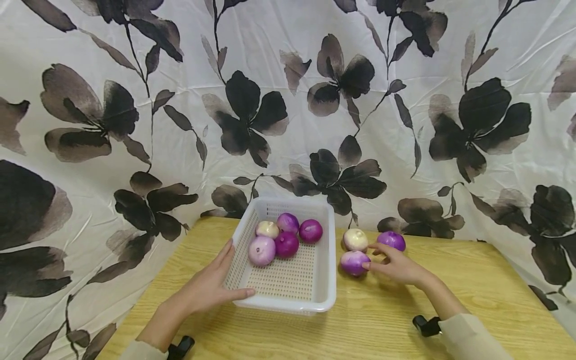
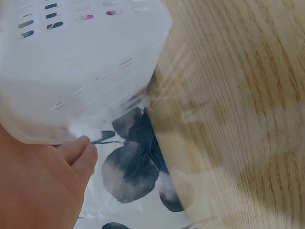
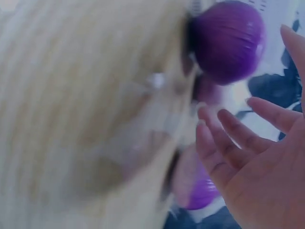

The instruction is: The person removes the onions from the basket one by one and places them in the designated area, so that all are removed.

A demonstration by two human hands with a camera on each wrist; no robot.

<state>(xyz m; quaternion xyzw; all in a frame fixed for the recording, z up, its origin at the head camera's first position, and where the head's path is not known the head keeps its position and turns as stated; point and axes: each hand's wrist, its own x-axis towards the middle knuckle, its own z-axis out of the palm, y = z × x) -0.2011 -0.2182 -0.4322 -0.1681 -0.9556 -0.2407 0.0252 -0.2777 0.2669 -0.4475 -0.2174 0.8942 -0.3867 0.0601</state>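
Note:
A white basket (image 1: pixel 327 280) holds several purple, pinkish and cream onions (image 1: pixel 286 244). My left hand (image 1: pixel 204 289) rests at the near left corner, its straight fingers along the side and thumb on the front rim; the left wrist view shows this hand (image 2: pixel 43 183) below the basket wall (image 2: pixel 71 95). To the right of the basket lie a purple-and-white onion (image 1: pixel 353 263), a cream onion (image 1: pixel 355 240) and a purple onion (image 1: pixel 390 240). My right hand (image 1: pixel 398 266) reaches over with fingers spread, thumb tip at the purple-and-white onion. Seen in the right wrist view, this hand (image 3: pixel 257 157) grips nothing.
Both objects and hands are over a light wooden table (image 1: pixel 382 325). A white cloth (image 1: pixel 279 125) with dark flowers hangs behind the table and at its left side.

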